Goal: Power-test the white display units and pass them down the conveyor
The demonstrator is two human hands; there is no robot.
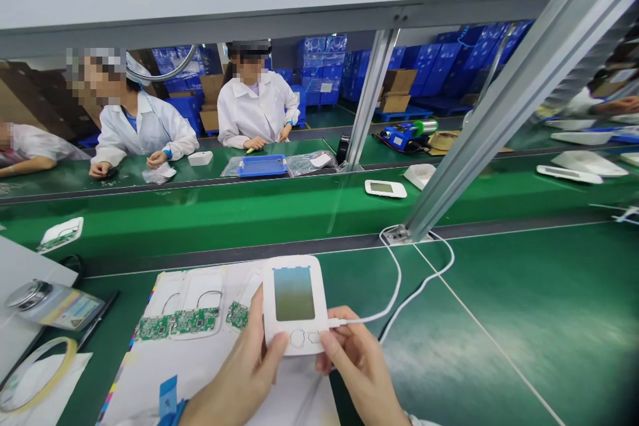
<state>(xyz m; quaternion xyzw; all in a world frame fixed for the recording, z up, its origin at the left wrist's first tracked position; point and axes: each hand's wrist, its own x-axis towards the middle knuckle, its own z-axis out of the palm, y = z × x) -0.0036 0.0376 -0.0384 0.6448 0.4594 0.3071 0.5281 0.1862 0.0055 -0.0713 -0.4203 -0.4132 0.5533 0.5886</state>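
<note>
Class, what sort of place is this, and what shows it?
Probably an electronics assembly workshop: green circuit boards lie in front, what looks like a conveyor belt runs behind them, and people in white coats are beyond it.

No text, brand or number can be read. Toward eight o'clock, the bottle [54, 303] bears a printed label [77, 313] (yellowish and blue patches show, the lettering too small to decipher). At twelve o'clock, a pale tag [326, 87] on the blue stack [312, 65] is equally illegible. Near six o'clock, the white device [293, 327] has a screen [293, 294] without legible characters.
</note>
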